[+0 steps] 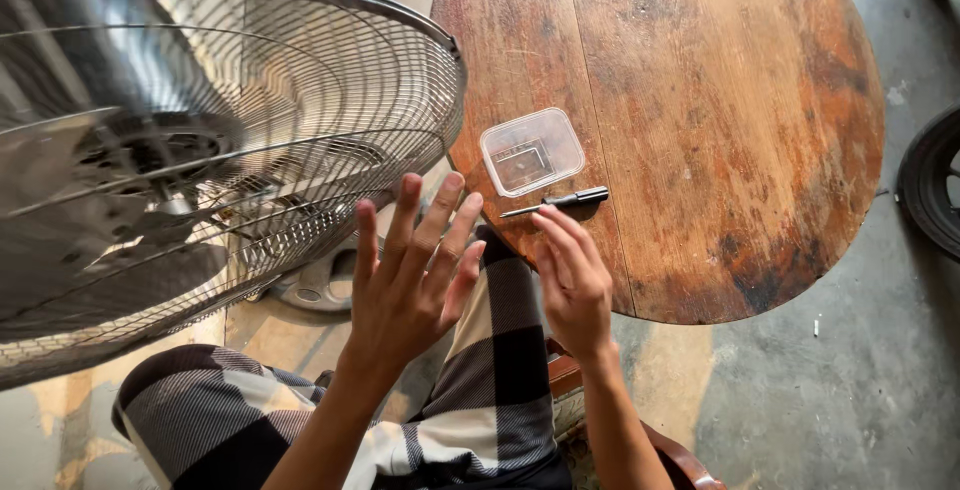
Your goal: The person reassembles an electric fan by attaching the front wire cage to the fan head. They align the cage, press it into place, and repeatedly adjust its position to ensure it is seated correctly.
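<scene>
A: Where do the hands sit relative to the round wooden table (700, 100)?

B: Both hang just off its near edge, over the lap in checked black-and-white trousers (480, 370). The left hand (410, 275) is raised with its fingers spread wide and straight, palm turned away from the camera, gripping nothing. The right hand (575, 285) is open too, fingers loosely together and gently curved, also holding nothing; its fingertips reach to the table's near rim.

A: What is closest to them?

B: A small screwdriver (558, 201) with a black handle and a thin steel shaft. It lies flat on the table just inside the near edge, right above the right fingertips; I can't tell whether they touch it. Lying crosswise so close to the rim, it looks set down within easy reach.

A: And the box?

B: A clear plastic container (532, 151), rectangular with rounded corners, sits on the table just beyond the screwdriver. Something small and dark may lie in it, too small to make out. A shallow tub like that would keep little parts from rolling off.

A: The table's surface?

B: Worn boards, reddish-brown, scuffed pale in patches, with a dark stain toward its near right edge.

A: And off the table's left side?

B: A large fan behind a chromed wire guard (300, 120) of thin radial spokes and concentric rings, bright and reflective, its base (320, 285) on the concrete floor (830, 390).
</scene>
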